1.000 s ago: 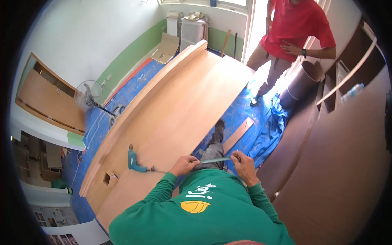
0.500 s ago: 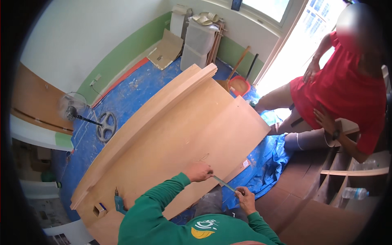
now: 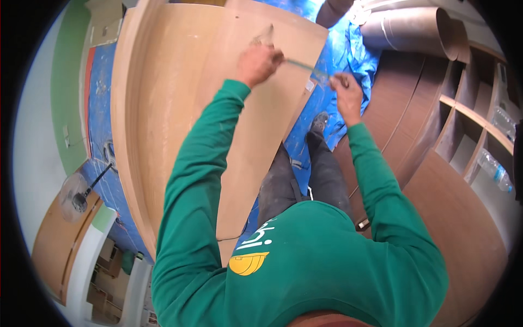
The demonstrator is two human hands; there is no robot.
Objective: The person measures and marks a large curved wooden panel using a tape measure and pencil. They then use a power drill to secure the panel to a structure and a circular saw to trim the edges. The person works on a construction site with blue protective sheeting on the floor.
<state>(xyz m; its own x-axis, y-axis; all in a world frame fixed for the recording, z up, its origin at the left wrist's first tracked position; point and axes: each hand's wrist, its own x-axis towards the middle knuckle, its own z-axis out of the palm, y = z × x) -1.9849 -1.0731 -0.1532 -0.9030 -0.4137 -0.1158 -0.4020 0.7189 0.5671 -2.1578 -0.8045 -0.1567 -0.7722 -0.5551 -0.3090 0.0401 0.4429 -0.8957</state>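
Observation:
Both my hands hold a thin, straight greenish strip [image 3: 299, 64], stretched between them and slightly blurred. Over the pale wooden panel [image 3: 185, 103], my left hand [image 3: 257, 66] is closed round the strip's left end. A thin pointed shape shows just beyond those fingers, too unclear to name. My right hand [image 3: 348, 99] pinches the strip's other end above the blue sheet, past the panel's right edge. The panel has a curved, raised wooden edge [image 3: 126, 109] along its left side. A small white label [image 3: 310, 85] is beside the panel's right edge.
Blue plastic sheeting [image 3: 348, 54] covers the floor beside my shoe [image 3: 320, 121]. On the right are a brown board [image 3: 397, 103], a rolled brown sheet [image 3: 406, 30] and an open wooden compartment frame [image 3: 463, 111] with plastic bottles [image 3: 494, 170]. A fan [image 3: 76, 199] stands at left.
My view has swung right and down, so the person in red is mostly out of frame. My arms now reach further from my body, with the strip still between both hands.

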